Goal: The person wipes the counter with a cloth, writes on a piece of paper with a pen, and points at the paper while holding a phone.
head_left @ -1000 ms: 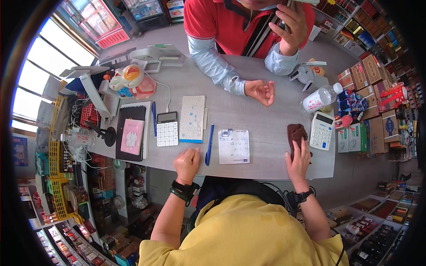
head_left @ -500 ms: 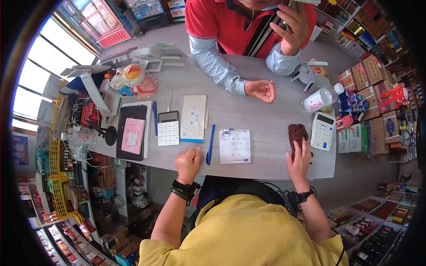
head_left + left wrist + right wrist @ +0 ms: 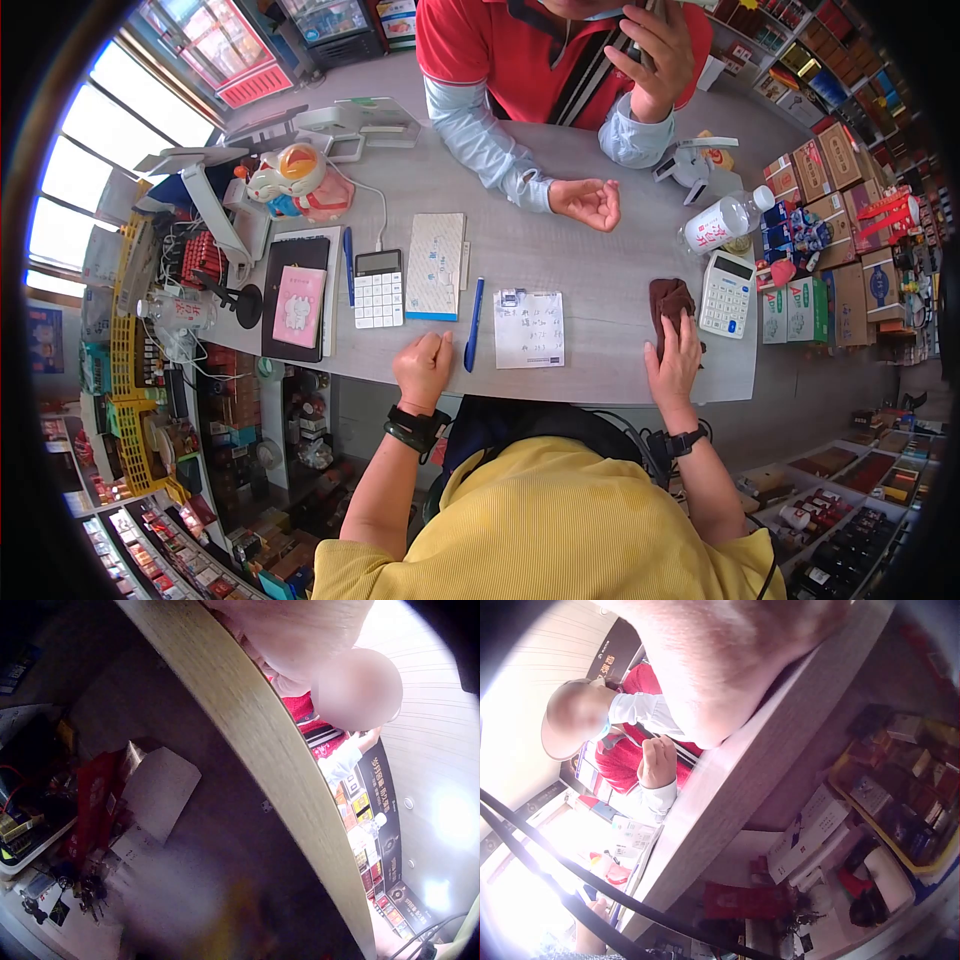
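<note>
A dark brown crumpled cloth [image 3: 670, 297] lies, in the head view, near the right end of a pale grey desk [image 3: 590, 270], just left of a white calculator with blue keys [image 3: 727, 296]. The right hand [image 3: 677, 367] rests over its near part, fingers extended and a little spread, grip apart; the part of the cloth under the palm is hidden. The left hand [image 3: 423, 368] is curled into a fist at the near edge, grip together, its palm out of sight. Just beside it are a blue pen [image 3: 473, 326] and a pale patterned notepad with a blue lower edge [image 3: 435, 267]; the writing on the white paper slip [image 3: 530, 330] is too small to read. Across the desk, a person in a red shirt [image 3: 540, 75] is cut off at the top. Compared with half a second earlier, the cloth, both hands, pen and slip show no clear shift.

In the left wrist view, the hand is blurred and cut off at the top, above the desk's edge.

In the right wrist view, the hand fills the upper part, its fingers impossible to make out; dark blurred cords [image 3: 562, 889] cross the lower left.
</note>
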{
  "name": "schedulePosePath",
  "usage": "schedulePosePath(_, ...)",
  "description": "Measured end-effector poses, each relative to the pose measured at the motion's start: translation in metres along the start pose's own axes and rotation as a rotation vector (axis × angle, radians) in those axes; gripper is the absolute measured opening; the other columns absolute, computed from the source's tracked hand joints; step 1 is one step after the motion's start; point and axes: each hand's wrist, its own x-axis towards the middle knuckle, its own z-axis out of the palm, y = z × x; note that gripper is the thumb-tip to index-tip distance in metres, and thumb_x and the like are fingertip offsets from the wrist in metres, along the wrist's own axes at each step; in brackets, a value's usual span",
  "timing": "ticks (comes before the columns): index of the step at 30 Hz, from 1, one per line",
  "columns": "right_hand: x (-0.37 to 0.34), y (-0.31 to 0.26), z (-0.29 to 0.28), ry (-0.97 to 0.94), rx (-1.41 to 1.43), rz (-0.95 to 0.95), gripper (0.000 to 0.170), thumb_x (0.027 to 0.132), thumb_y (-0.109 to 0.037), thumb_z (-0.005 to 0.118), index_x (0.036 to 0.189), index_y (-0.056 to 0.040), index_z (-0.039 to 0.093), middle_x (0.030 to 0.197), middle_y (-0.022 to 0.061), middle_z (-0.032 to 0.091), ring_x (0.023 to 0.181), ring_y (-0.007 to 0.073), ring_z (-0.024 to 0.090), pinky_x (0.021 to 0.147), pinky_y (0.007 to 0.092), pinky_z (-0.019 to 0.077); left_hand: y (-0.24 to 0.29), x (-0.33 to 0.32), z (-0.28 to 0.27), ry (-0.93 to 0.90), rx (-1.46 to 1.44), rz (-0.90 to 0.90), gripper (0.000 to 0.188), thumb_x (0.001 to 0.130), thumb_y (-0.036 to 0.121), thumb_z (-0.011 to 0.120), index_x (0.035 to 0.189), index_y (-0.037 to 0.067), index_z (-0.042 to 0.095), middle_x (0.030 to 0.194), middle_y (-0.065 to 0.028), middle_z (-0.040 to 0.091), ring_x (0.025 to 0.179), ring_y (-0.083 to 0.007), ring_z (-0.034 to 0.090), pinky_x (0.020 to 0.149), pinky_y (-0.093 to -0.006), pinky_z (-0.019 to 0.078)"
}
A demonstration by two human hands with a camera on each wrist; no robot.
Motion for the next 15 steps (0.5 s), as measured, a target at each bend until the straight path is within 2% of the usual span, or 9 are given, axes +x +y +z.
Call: schedulePosePath(15,0.0016,-0.0019,-0.0031,-0.001,0.001,-0.002,0.058,0.093,-0.029,0.061,0.145,-0.0094,0.044,0.155,0.0200,0.032,0.143,0.0403,0.030,0.115,0.0534,0.0258,0.0002,0.0002,-0.0004,-0.010,0.010,-0.003,0.037,0.089,0.020,0.070,0.062,0.007,0.049,0.058,-0.0125,0.053,0.051,-0.0341,0.053,0.046,-0.0428,0.0401)
